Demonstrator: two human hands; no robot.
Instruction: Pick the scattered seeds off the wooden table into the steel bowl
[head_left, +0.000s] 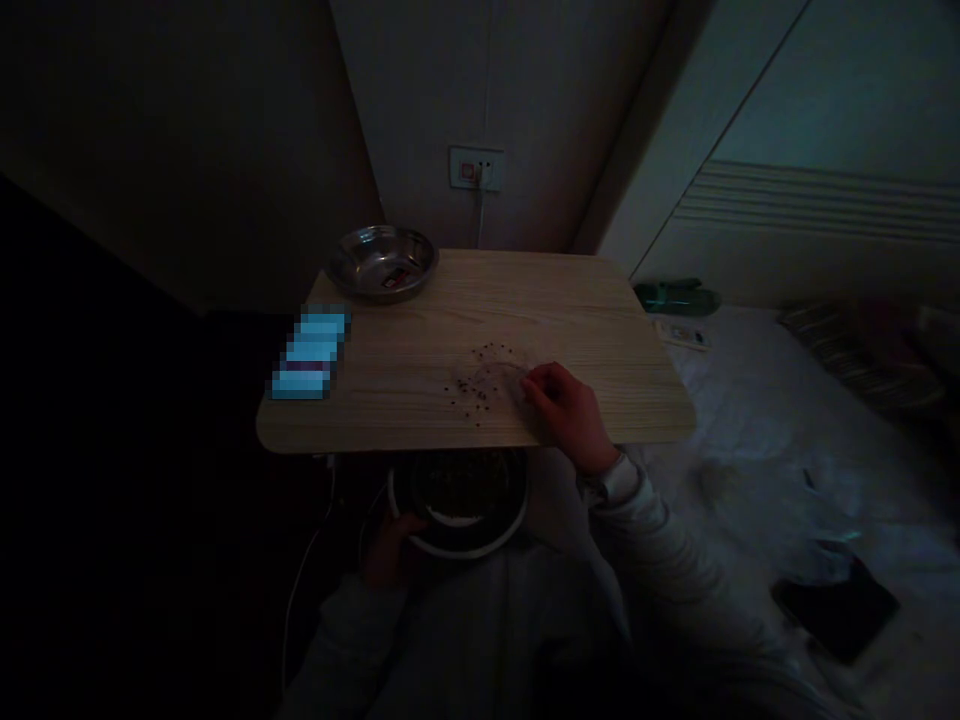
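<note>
Below the front edge of the wooden table (420, 340), my left hand (394, 545) grips a round dark plate (517, 515) with a pale rim, thumb over its near left edge. Small bits cover the inside of the plate, too dim to name. Above the tabletop, my right hand (570, 415) is closed, thumb and finger pinched together at the edge of a thin, see-through sheet (506, 375) that looks like plastic film. Small dark specks like seeds (463, 387) lie scattered on and around it. What sits between the fingertips is hard to make out.
A shiny metal bowl (382, 265) stands at the table's back left corner. A lit phone (310, 355) lies at the left edge. Right of the table, a green bottle (681, 298) and a dark flat object (836, 600) rest on white bedding. A white cable (296, 590) hangs at lower left.
</note>
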